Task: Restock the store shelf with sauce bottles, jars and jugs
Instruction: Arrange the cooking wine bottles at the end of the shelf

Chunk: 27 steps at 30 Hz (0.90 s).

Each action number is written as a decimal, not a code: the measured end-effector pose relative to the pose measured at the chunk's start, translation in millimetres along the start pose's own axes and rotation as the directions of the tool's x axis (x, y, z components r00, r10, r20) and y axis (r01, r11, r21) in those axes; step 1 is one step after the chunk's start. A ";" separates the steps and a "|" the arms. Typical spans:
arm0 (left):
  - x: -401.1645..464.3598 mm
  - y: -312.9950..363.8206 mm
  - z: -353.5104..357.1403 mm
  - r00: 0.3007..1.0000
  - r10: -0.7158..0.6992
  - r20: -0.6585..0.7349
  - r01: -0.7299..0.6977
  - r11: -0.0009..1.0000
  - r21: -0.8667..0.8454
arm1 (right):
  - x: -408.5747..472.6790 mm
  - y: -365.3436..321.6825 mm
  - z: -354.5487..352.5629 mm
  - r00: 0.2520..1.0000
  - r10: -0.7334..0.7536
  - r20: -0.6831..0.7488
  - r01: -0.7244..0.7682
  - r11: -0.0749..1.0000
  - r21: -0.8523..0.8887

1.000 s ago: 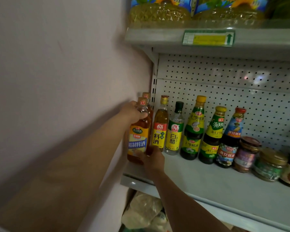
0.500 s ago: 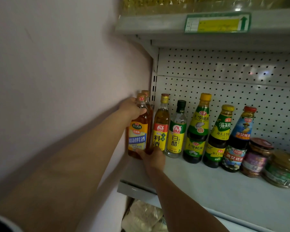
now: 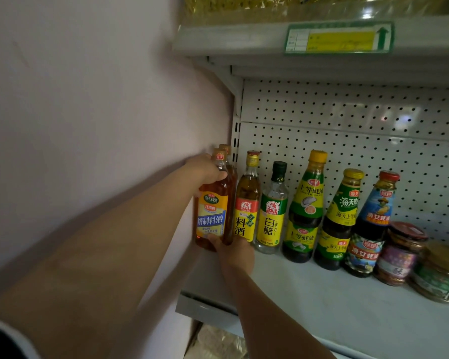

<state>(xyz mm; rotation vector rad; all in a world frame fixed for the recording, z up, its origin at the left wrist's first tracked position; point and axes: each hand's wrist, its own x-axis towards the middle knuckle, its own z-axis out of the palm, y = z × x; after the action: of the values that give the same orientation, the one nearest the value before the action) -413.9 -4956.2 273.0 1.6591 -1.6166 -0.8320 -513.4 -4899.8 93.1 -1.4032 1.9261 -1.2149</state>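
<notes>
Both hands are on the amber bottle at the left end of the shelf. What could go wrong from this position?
1. The amber bottle stands close to the shelf front edge; if the left hand at its neck and the right hand at its base let go early, it might tip off.
2. It stands tight against the yellow-label bottle; a sideways push could knock that one into the vinegar bottle.

Both hands (image 3: pixel 205 168) on amber bottle (image 3: pixel 213 203)
</notes>
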 end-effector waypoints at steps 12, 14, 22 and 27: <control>14.6 6.3 7.4 0.994 -0.103 0.017 0.103 0.995 -0.003 | 13.4 1.0 7.4 0.996 0.093 0.004 -0.092 0.995 -0.040; 15.8 5.6 8.4 0.996 -0.094 0.002 0.094 0.996 0.004 | 16.0 0.1 8.5 0.993 0.118 -0.005 -0.118 0.992 -0.049; 27.7 4.5 15.9 0.998 -0.039 -0.057 0.040 0.999 0.008 | 25.2 -5.4 12.9 0.979 0.197 -0.048 -0.201 0.973 -0.113; 33.4 5.9 19.2 0.998 -0.020 -0.054 0.020 1.000 -0.003 | 27.0 -8.1 14.2 0.976 0.213 -0.045 -0.217 0.964 -0.155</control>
<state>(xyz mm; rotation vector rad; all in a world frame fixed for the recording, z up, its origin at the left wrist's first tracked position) -432.0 -4990.2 267.0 1.6844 -1.5641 -0.7925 -508.2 -4930.8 96.3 -1.2177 2.1722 -1.0033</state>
